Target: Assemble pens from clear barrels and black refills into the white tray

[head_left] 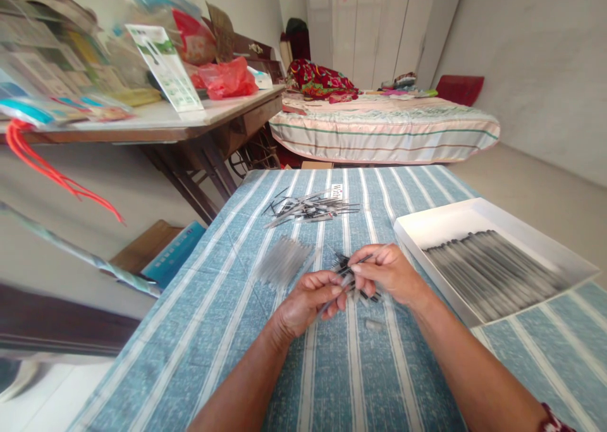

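Note:
My left hand (315,302) is closed, its thumb and fingers pinching a thin greyish stick (325,307) that looks like a pen. In my right hand (389,274) a thin dark stick (361,259) is pinched between thumb and fingers. The two meet closely in front of me; I cannot tell whether the sticks touch. Beneath my fingers lies a small pile of short black and clear pieces (370,295), partly hidden. One small clear piece (374,324) rests alone nearer me. Left of my hands, clear slender tubes (283,261) lie side by side in a row.
Farther back is a loose heap of thin dark and clear sticks (310,207). To the right, a white box (474,210) holds a row of grey-black sticks (493,271). A striped blue cloth (227,331) covers the table. A cluttered side desk (213,119) and a bed (379,125) stand beyond.

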Available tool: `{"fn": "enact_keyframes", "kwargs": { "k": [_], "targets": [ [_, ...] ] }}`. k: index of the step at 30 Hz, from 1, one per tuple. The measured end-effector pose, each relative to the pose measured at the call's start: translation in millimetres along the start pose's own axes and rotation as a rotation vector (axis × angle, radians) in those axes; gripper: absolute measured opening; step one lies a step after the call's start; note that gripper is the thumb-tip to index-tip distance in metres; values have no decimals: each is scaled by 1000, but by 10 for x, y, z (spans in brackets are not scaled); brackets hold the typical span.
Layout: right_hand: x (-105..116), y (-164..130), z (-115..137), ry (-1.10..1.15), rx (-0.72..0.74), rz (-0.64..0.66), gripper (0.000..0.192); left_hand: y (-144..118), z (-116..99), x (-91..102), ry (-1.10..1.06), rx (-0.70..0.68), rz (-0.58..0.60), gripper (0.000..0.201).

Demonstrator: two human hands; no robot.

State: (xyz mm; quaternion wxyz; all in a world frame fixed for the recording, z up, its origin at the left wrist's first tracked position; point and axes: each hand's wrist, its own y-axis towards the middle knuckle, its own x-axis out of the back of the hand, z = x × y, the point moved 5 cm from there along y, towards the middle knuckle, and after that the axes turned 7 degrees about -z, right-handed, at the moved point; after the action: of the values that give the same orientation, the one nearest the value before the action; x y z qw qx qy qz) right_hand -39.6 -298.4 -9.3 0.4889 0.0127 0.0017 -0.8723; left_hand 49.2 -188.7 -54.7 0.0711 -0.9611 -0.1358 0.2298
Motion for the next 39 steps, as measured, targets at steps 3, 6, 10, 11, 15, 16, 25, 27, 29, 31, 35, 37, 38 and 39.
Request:
{"fn": "enact_keyframes", "kwargs": {
  "k": [3, 6, 10, 11, 15, 16, 25, 27, 29, 31, 35, 37, 38, 39],
  "targets": [
    [106, -2, 75, 50, 56, -65, 22, 7, -11, 23, -19, -22, -22, 18],
    [207, -10, 134, 76, 88, -111, 21, 8, -17, 28, -14, -19, -45, 17],
    [245, -17, 171, 100, 91, -129, 19, 5, -11, 28, -18, -6, -57, 17],
    [232, -16, 166, 92, 79, -123, 19, 4, -8, 30, -16, -7, -56, 17],
    [116, -12, 101, 40, 27, -73, 20, 1, 6, 30, 1, -2, -25, 16],
    [75, -12, 79, 23, 17, -50, 20, -1, 7, 28, 4, 4, -17, 16],
    [-25, -32, 7, -85, 0, 87, 35, -16, -38, 16, -83, -16, -18, 18],
    [18, -38, -2, -127, -37, 145, 39, -20, -64, 30, -139, -49, -28, 19],
    [52, -43, -10, -251, -63, 185, 31, -27, -99, 45, -195, -87, -32, 20],
    [28, -53, 4, -458, -20, 235, 20, -35, -132, 60, -235, -116, -35, 21],
    [-177, -104, 36, -1053, 202, 333, 18, -41, -159, 70, -252, -137, -32, 18],
    [-257, -119, 4, -1305, 225, 335, 24, -38, -150, 67, -249, -131, -25, 17],
    [-279, -122, -20, -1391, 212, 333, 27, -36, -141, 65, -246, -126, -21, 17],
    [-291, -122, -43, -1451, 196, 331, 29, -34, -133, 65, -242, -122, -17, 17]
  ]
}}
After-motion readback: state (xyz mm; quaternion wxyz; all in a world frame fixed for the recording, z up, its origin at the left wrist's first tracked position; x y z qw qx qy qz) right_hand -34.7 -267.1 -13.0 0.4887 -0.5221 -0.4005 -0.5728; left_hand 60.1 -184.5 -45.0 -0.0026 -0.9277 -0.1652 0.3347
